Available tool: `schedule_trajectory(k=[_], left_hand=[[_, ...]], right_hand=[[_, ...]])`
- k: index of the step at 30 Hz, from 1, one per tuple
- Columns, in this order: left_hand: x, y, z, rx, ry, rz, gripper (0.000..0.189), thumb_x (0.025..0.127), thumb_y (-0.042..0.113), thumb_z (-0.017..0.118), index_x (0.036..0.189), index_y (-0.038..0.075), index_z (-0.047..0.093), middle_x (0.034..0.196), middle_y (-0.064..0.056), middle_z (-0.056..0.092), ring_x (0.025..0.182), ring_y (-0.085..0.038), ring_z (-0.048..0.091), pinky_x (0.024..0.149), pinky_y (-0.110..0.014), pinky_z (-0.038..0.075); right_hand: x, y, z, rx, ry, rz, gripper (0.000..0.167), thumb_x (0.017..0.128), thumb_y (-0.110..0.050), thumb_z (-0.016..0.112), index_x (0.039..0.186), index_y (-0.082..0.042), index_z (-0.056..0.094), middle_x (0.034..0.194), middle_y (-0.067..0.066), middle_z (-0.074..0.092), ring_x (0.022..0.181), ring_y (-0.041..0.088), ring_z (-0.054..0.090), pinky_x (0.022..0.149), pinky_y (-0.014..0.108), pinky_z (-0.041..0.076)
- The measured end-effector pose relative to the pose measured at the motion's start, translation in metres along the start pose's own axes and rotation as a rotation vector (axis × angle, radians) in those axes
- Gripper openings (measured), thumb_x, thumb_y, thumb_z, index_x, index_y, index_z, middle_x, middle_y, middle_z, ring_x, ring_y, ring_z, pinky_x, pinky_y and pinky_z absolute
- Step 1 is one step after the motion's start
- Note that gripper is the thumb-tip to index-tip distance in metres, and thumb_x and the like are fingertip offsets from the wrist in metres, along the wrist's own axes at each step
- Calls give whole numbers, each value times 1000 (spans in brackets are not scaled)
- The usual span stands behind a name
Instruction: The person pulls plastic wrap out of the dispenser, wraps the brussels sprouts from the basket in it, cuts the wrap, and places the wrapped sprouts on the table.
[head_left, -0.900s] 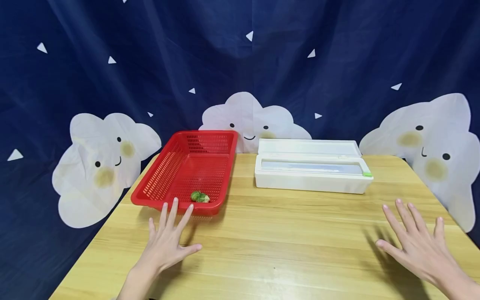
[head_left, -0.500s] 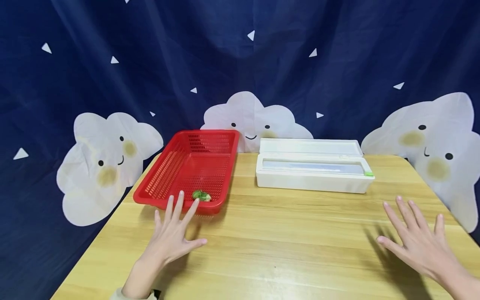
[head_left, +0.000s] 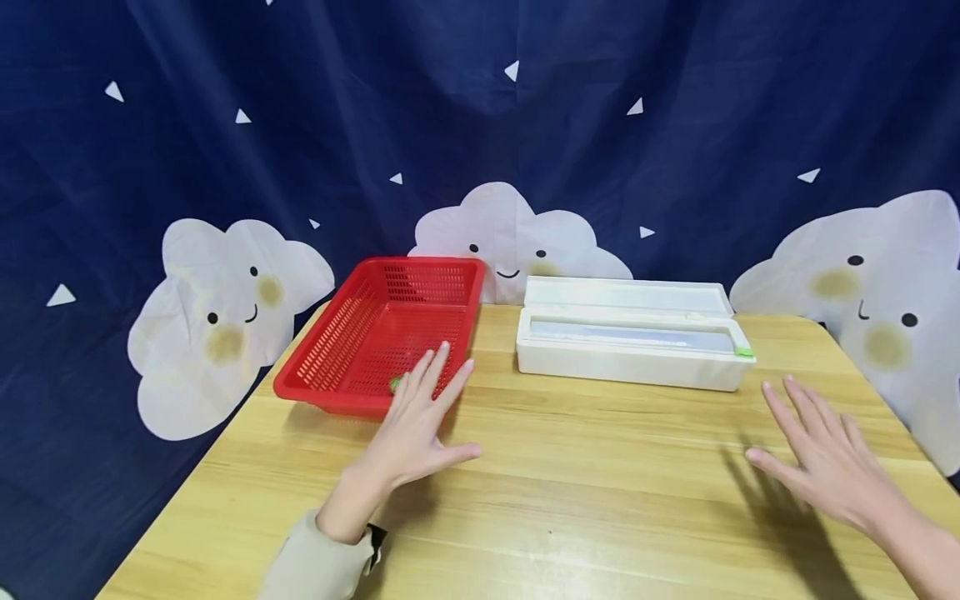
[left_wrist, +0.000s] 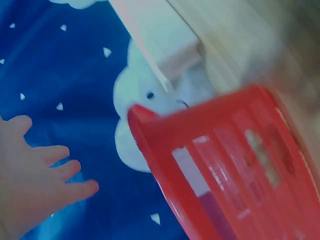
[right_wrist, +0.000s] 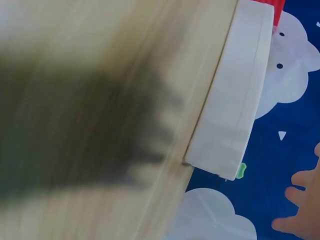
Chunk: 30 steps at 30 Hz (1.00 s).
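My left hand (head_left: pixel 417 429) hovers over the table by the near right corner of a red plastic basket (head_left: pixel 303 385), its fingers spread and holding nothing. Inside the basket lies a small green vegetable (head_left: pixel 395 383), mostly hidden behind those fingers in the head view. Over on the right, my right hand (head_left: pixel 832 462) is held above the tabletop with fingers extended, also without anything in it. Beyond it stands a long white box (head_left: pixel 630 363) with its lid (head_left: pixel 630 296) raised, a clear film-like strip in its top opening and a green tab (head_left: pixel 743 352) at its right end.
Both basket and box rest toward the back of a wooden table (head_left: pixel 570 500). Right behind the table hangs a dark blue curtain (head_left: pixel 570 108) printed with white clouds.
My left hand has moved to the right and slightly forward, now covering most of the vegetable in the head view. The right hand has shifted only slightly. The head view has turned a little left.
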<state>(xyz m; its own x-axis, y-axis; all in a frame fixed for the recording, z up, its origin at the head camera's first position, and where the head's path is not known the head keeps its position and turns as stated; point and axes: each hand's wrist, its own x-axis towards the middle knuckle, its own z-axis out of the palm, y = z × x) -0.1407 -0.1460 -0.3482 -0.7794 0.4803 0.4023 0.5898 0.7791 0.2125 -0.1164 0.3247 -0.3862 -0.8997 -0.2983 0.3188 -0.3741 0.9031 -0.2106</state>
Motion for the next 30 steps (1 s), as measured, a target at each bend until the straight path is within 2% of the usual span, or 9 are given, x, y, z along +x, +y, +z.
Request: schedule_trajectory(k=[5, 8, 10, 13, 15, 18, 22, 25, 30], left_hand=[[20, 14, 9, -242, 11, 19, 85, 75, 53, 66, 144, 23, 27, 150, -11, 17, 130, -36, 25, 95, -61, 29], [32, 21, 18, -383, 6, -10, 85, 73, 34, 75, 144, 23, 29, 146, -8, 26, 128, -29, 30, 95, -57, 32], [41, 24, 26, -452, 16, -23, 85, 73, 28, 76, 144, 22, 30, 137, -8, 38, 122, -24, 37, 94, -52, 36], [53, 25, 38, -546, 52, -34, 82, 73, 21, 76, 142, 18, 33, 116, -7, 49, 103, -17, 45, 84, -40, 44], [60, 24, 44, -604, 78, -47, 79, 73, 17, 76, 141, 15, 36, 104, -7, 50, 93, -20, 46, 76, -37, 44], [69, 22, 52, -708, 118, -85, 75, 73, 9, 75, 138, 10, 39, 96, -10, 49, 87, -27, 47, 72, -39, 44], [79, 19, 65, -827, 173, -133, 71, 73, 3, 73, 136, 7, 42, 92, -19, 47, 83, -24, 46, 69, -36, 43], [85, 18, 73, -858, 209, -166, 69, 73, 3, 73, 135, 6, 44, 90, -19, 46, 81, -20, 44, 65, -29, 42], [96, 18, 86, -869, 266, -233, 64, 72, 6, 75, 131, 5, 49, 86, -15, 44, 78, -31, 44, 55, -18, 36]], right_hand=[[11, 1, -8, 90, -25, 23, 88, 85, -31, 61, 147, -15, 1, 140, 32, 25, 119, 54, 29, 86, 69, 21], [17, 1, -11, 123, -54, 47, 89, 85, -31, 62, 147, -17, 0, 128, 30, 43, 105, 46, 47, 72, 61, 38], [20, 1, -11, 147, -54, 47, 88, 85, -28, 63, 148, -16, 3, 120, 25, 52, 96, 28, 55, 64, 51, 44], [25, 2, -8, 201, -27, 21, 85, 84, -22, 64, 148, -15, 9, 109, 3, 59, 85, 5, 53, 58, 33, 43], [28, 4, -5, 258, 3, -21, 82, 83, -16, 66, 147, -14, 14, 100, -12, 58, 78, -5, 47, 56, 23, 38], [33, 8, -1, 387, 40, -90, 79, 82, -5, 65, 146, -11, 19, 89, -23, 53, 72, -5, 49, 57, 17, 35], [42, 14, 2, 550, 76, -145, 76, 81, 5, 62, 145, -7, 23, 79, -10, 55, 63, -1, 49, 56, 17, 35], [47, 19, 4, 610, 96, -149, 76, 81, 7, 61, 144, -10, 24, 76, -10, 53, 59, 2, 45, 51, 20, 33], [54, 27, 9, 653, 144, -159, 76, 79, 11, 61, 143, -15, 29, 74, -14, 51, 56, 2, 42, 48, 21, 31]])
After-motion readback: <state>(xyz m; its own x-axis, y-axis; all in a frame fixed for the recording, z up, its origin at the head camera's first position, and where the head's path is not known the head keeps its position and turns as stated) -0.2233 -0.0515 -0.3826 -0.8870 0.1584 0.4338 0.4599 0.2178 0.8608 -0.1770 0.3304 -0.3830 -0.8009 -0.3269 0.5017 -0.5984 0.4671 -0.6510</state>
